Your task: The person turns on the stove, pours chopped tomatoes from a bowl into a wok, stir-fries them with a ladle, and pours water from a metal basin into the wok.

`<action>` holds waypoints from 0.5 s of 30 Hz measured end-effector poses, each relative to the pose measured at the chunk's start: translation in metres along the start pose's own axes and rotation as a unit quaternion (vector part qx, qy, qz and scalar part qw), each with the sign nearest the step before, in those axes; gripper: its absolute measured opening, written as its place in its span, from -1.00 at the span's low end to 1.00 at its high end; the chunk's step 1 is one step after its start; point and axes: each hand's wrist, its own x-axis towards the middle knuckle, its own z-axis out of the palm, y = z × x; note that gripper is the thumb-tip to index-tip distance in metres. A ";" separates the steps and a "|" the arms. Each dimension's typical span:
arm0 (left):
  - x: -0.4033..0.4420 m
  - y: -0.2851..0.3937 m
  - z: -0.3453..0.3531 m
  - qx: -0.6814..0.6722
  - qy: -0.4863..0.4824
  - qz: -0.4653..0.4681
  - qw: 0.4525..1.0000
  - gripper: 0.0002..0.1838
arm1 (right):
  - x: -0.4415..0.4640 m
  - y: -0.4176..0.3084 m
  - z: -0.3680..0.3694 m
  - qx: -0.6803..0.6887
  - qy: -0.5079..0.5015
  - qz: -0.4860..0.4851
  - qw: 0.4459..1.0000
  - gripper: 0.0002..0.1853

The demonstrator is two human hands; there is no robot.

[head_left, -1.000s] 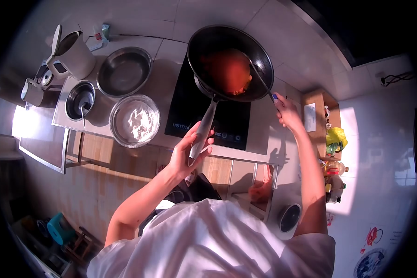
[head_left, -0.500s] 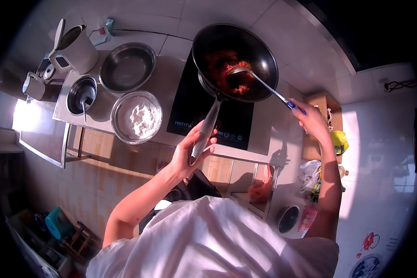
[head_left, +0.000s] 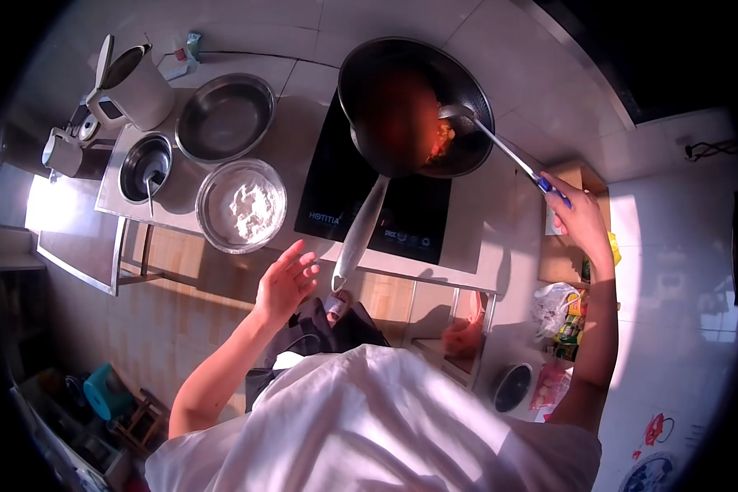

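A dark wok (head_left: 471, 86) sits on the black induction cooker (head_left: 320, 193), with red and yellow chopped food (head_left: 443, 143) at its right side; the rest of the inside is dark and reddish. My right hand (head_left: 580, 215) grips the blue-ended handle of a metal ladle (head_left: 512, 149), whose head is at the wok's right inner wall, by the food. Left of the grey wok handle (head_left: 361, 234), my left hand (head_left: 287, 283) is in the air, fingers apart and slightly bent, holding nothing.
On the counter to the left stand a clear bowl of white flour (head_left: 254, 209), a wide steel basin (head_left: 225, 119), a small steel pot with a utensil (head_left: 145, 168) and a white kettle (head_left: 139, 90). Cardboard box (head_left: 562, 258) and plastic bags (head_left: 553, 305) lie right.
My left hand has let go of the wok handle and drawn back to the left. My right hand has moved the ladle right, toward the wok's right wall.
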 end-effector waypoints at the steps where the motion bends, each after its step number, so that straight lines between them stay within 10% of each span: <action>1: -0.001 0.000 -0.003 -0.002 0.000 0.002 1.000 -0.51 | -0.005 0.002 -0.007 -0.045 -0.002 -0.013 0.999 -0.62; 15: 0.012 -0.006 0.024 -0.010 -0.020 0.024 0.999 -0.50 | 0.052 0.036 0.050 0.162 -0.019 0.048 0.985 -0.57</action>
